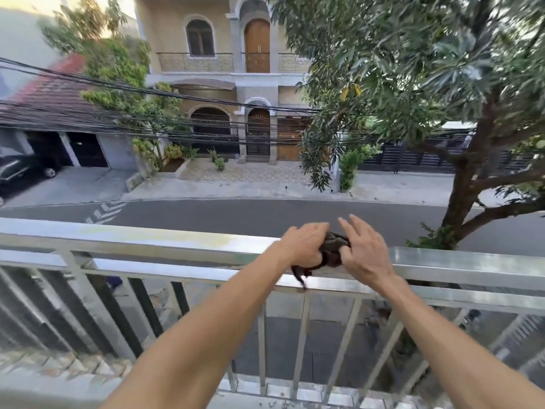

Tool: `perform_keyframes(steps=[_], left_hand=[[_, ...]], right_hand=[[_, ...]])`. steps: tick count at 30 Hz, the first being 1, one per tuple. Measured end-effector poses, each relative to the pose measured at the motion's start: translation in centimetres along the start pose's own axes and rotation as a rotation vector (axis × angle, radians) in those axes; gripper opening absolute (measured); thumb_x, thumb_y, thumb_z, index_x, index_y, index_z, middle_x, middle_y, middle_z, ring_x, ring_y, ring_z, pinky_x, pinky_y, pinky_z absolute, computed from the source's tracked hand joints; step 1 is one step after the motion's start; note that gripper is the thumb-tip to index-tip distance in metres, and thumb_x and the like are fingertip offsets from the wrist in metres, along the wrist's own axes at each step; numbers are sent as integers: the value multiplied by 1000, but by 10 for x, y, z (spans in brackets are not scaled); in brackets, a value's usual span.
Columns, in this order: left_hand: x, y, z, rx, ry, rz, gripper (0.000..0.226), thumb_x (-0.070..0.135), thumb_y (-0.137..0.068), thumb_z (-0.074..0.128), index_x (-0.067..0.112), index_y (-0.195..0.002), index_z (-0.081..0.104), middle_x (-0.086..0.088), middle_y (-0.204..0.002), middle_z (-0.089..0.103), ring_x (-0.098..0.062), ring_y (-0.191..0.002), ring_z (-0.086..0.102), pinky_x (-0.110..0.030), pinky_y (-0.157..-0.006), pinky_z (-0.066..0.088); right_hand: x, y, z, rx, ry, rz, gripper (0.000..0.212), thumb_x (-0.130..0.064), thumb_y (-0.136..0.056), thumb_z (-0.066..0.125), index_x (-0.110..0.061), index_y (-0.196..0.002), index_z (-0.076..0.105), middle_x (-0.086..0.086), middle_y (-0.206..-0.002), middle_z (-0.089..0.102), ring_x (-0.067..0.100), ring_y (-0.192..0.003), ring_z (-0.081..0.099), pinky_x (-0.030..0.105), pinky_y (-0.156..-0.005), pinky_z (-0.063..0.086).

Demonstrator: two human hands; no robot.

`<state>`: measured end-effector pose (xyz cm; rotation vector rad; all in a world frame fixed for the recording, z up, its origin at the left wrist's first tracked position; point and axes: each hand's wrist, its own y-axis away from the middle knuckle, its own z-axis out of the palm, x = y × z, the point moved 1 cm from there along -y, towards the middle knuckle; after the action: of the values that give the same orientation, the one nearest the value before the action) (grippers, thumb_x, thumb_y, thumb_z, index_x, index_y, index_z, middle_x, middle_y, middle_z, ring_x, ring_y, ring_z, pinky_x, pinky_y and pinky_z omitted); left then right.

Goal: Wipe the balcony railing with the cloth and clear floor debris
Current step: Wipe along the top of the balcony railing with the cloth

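Observation:
A dark bunched cloth (333, 251) lies on the broad top rail of the steel balcony railing (165, 240), a corner hanging over its near edge. My left hand (303, 245) grips the cloth's left side with curled fingers. My right hand (364, 249) presses on its right side, thumb and lower fingers on the cloth, upper fingers spread. Both forearms reach forward from the bottom of the view. The top rail looks dull and stained to the left of my hands.
Vertical steel balusters (302, 343) run below the rail to a bottom bar (295, 394). A tree (460, 113) stands close at the right. Bundled cables (118, 113) cross beyond the railing above a street (236, 214). The balcony floor is out of view.

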<state>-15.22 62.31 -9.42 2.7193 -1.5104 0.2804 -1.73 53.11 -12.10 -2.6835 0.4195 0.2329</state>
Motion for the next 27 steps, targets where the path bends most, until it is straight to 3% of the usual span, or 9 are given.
perform_keyframes(steps=[2,6,10,14,22,27], left_hand=[[6,-2,12,-87,35,32,65,29,-82,57,13,-140,32,-10,-145,46,-26,-134,44,-50,-106,38],[-15,16,25,-69,47,84,65,53,-87,49,13,-137,34,-7,-147,43,-24,-143,31,-59,-114,23],[-56,39,13,-102,-136,64,65,45,-101,25,8,-153,15,-6,-163,16,-22,-153,3,-57,-121,5],[-120,72,-5,-133,-230,8,61,40,-101,23,12,-155,13,-3,-165,7,-20,-153,-3,-58,-120,-2],[-257,153,-39,-144,-234,-117,57,35,-100,26,19,-154,16,-2,-165,6,-22,-153,-3,-62,-119,0],[-337,209,-50,-100,-236,-229,55,35,-100,29,25,-153,18,0,-165,10,-22,-153,-1,-62,-118,2]], right_hand=[[11,10,8,-213,62,36,79,-41,-75,16,-25,-151,27,5,-157,30,24,-146,24,43,-118,18],[-4,6,22,-253,72,62,93,-48,-66,-3,-26,-152,24,0,-158,28,18,-147,20,42,-118,12],[-49,-9,36,-279,0,68,78,-43,-78,7,-24,-151,27,-1,-158,29,17,-147,20,42,-119,11],[-122,-25,58,-305,6,28,73,-40,-81,15,-23,-151,28,-1,-157,30,17,-147,21,42,-119,12],[-278,-59,108,-321,2,-71,73,-42,-82,16,-19,-148,33,2,-155,35,21,-145,26,44,-118,16],[-371,-74,140,-330,-41,-166,58,-37,-96,31,-16,-149,30,4,-154,35,24,-144,26,45,-118,16]])
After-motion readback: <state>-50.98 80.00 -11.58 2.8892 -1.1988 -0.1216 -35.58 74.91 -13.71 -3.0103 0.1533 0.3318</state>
